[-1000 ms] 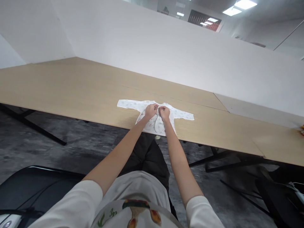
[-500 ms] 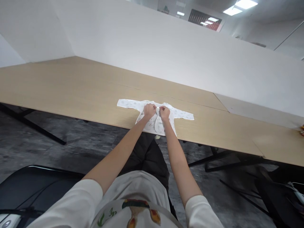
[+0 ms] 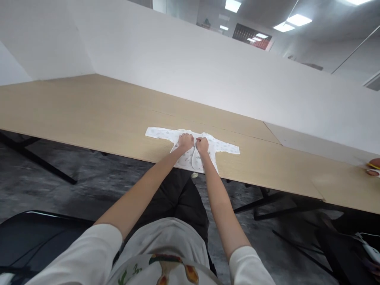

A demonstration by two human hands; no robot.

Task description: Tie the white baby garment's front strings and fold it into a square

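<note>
A small white baby shirt [image 3: 227, 147] with a faint print lies spread on the table, its sleeves stretched out to both sides. Its front opening runs down the middle, and the lower hem reaches the table's front edge. My left hand [image 3: 186, 141] is closed on the left front edge near the neckline. Just to its right, my right hand [image 3: 202, 145] pinches the other front edge. The two hands are close together with a narrow gap between them. My fingertips hide the bit of fabric they grip.
The long wooden table [image 3: 113, 114] backs onto a white partition [image 3: 190, 67]. A black chair [image 3: 38, 237] stands at the lower left, another dark chair [image 3: 341, 249] at the lower right. At the table's far right end is an orange and yellow object [image 3: 374, 167], partly cut off.
My hands stay at the shirt's front opening; the white button-like spot that showed between them is now covered. The view has shifted slightly, with more of the orange object in sight.
</note>
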